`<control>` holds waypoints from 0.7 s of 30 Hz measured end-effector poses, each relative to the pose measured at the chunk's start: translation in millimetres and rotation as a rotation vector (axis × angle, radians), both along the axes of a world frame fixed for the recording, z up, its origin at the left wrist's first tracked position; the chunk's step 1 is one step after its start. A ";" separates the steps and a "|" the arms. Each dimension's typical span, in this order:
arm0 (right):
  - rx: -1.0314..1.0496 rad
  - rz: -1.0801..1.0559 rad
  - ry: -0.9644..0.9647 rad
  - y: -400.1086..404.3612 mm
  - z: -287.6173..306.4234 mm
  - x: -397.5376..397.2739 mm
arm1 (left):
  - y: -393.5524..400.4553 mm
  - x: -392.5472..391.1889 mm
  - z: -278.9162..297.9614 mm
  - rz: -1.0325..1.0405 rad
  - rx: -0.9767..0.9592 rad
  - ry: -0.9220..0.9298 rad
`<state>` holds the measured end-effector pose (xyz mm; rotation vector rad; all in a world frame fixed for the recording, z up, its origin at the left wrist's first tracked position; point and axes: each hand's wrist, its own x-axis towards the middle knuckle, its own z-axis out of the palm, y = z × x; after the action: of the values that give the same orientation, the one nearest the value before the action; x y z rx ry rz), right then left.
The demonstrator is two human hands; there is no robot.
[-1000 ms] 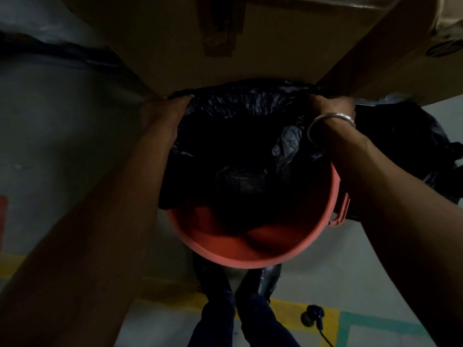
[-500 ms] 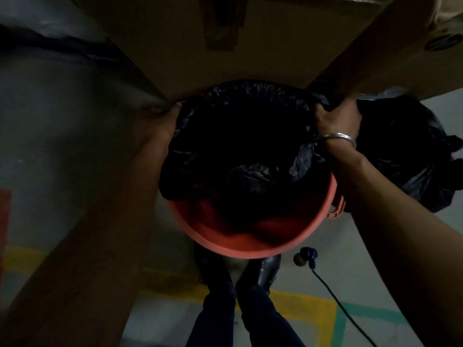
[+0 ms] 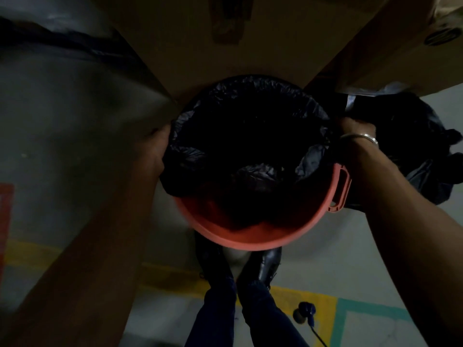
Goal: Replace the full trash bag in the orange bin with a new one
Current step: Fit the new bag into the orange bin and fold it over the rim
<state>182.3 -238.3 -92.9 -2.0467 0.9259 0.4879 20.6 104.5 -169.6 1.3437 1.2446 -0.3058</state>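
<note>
The round orange bin stands on the floor just beyond my feet. A new black trash bag lines it, with its edge folded over the far half of the rim; the near rim is bare orange. My left hand grips the bag's edge at the bin's left side. Wearing a metal bangle, my right hand grips the bag's edge at the right side, above the bin's handle. The full black trash bag lies on the floor to the right of the bin.
Large cardboard boxes rise right behind the bin and at the upper right. My dark shoes touch the bin's near side. A small dark plug with a cable lies on the yellow and teal floor markings at the lower right.
Both hands slid down and toward me along the rim, pulling the bag's edge over the bin's far half and sides. The view shifted slightly.
</note>
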 end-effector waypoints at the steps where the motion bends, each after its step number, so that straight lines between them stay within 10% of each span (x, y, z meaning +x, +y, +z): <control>1: -0.006 -0.032 -0.056 -1.9 2.8 -3.0 | -0.8 -1.8 1.3 0.042 0.030 -0.022; 7: 0.009 -0.020 -0.141 4.7 12.2 -13.4 | -12.8 -23.8 9.9 0.121 0.392 -0.011; 17: -0.068 0.086 0.209 -19.9 18.9 -32.7 | -35.9 -46.5 10.2 0.230 0.381 -0.010; 21: 0.412 -0.265 0.275 -26.7 31.9 -37.7 | -44.7 -60.4 21.4 0.295 0.317 -0.013</control>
<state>144.6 -265.0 -61.1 -1.4854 1.1339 0.7566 -39.8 59.9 -148.2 1.3987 1.5024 0.1128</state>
